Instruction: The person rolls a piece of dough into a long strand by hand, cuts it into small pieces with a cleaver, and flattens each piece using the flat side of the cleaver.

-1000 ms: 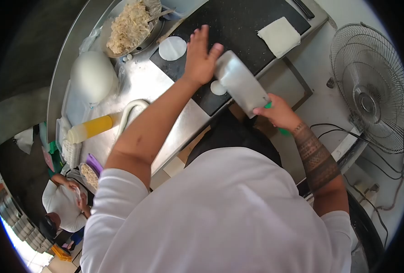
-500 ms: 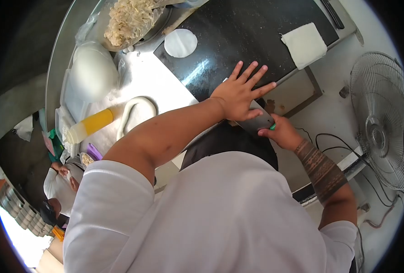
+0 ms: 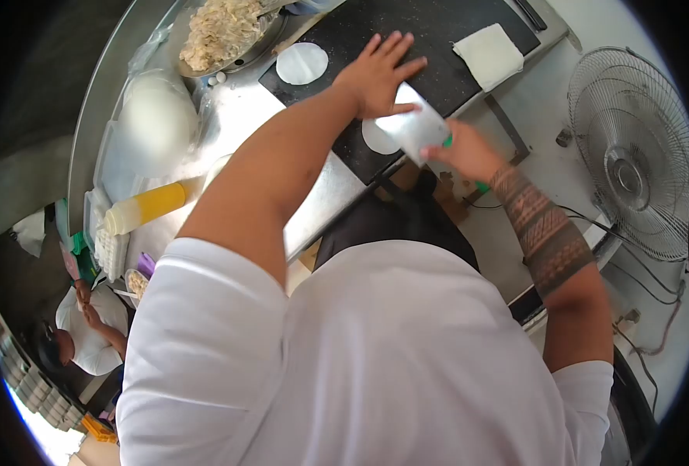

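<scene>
My right hand [image 3: 468,153] is closed round the green handle of a cleaver [image 3: 419,133], whose broad blade tilts and catches the light. Beneath and beside that blade, a thin round dough wrapper [image 3: 379,137] lies at the near edge of the black board [image 3: 437,19], partly hidden. My left hand [image 3: 379,76] is over the board with fingers spread, its thumb across or close to the blade; whether it touches I cannot tell. Beyond my left wrist is another flat round wrapper [image 3: 302,63]. A folded white cloth [image 3: 489,57] rests at the board's right edge.
A bowl of shredded filling [image 3: 224,35] stands at the back left. A large covered dough mass [image 3: 158,113] and a bottle of yellow oil [image 3: 146,208] are on the left. A wire fan [image 3: 628,155] stands at right. Another person [image 3: 92,326] works at far left.
A round wrapper now shows by the blade. The cleaver has swung from near the board's edge up onto it, with my right hand. My left hand has moved left and away from me.
</scene>
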Action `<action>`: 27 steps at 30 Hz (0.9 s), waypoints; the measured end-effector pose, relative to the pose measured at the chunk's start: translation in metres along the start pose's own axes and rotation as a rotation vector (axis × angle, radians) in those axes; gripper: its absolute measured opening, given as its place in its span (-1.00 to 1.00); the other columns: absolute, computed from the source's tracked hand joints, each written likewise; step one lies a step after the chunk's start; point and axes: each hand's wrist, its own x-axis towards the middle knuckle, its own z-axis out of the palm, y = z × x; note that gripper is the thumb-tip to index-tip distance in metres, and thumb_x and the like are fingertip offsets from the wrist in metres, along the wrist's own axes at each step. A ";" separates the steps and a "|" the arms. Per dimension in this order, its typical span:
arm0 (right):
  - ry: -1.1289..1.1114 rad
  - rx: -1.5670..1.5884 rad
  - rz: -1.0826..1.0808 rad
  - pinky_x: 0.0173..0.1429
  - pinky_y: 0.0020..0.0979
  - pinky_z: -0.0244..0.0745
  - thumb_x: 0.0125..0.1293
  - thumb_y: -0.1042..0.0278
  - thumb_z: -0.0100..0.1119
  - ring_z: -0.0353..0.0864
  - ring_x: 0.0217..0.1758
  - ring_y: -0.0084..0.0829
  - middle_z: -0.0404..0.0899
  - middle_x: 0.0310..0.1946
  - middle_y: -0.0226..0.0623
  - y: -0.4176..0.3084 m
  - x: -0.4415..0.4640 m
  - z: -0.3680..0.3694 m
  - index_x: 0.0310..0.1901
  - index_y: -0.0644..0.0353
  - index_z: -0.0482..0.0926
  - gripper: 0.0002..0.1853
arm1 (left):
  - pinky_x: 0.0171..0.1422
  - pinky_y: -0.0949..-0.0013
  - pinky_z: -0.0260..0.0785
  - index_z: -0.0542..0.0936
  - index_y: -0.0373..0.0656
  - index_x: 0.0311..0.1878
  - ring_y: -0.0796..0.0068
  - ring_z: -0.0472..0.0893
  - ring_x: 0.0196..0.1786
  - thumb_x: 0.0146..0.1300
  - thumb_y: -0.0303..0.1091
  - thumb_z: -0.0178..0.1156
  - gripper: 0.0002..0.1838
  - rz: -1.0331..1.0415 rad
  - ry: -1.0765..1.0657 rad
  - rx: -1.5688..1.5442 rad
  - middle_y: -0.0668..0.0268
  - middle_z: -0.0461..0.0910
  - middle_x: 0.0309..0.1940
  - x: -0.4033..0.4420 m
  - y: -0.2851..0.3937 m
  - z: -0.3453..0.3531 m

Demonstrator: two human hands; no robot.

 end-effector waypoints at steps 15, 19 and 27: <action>0.168 -0.313 -0.046 0.27 -0.19 0.59 0.30 -0.02 0.56 0.75 0.14 -0.11 0.75 0.03 0.05 0.017 0.009 -0.021 0.27 0.41 0.55 -0.28 | 0.78 -0.30 -0.17 0.22 0.38 0.73 -0.12 0.03 0.78 0.35 0.50 0.13 -0.05 -0.013 0.107 0.097 0.01 0.04 0.76 0.029 -0.012 0.002; 0.067 0.084 0.032 0.27 -0.22 0.60 0.29 0.06 0.59 0.75 0.10 -0.25 0.78 0.00 -0.08 -0.008 -0.016 0.013 0.20 0.38 0.62 -0.37 | 0.80 -0.27 -0.22 0.14 0.35 0.75 -0.10 -0.03 0.80 0.32 0.38 0.26 0.00 0.238 0.043 -0.028 0.00 -0.03 0.78 0.023 -0.013 -0.012; 0.168 -0.007 0.164 0.29 -0.11 0.58 0.25 -0.04 0.60 0.74 0.19 0.02 0.73 0.10 0.07 0.038 -0.063 0.039 0.26 0.34 0.54 -0.26 | 0.79 -0.35 -0.21 0.16 0.42 0.74 -0.10 0.05 0.78 0.31 0.44 0.19 -0.02 0.260 -0.087 -0.111 0.11 0.02 0.78 0.021 0.052 -0.001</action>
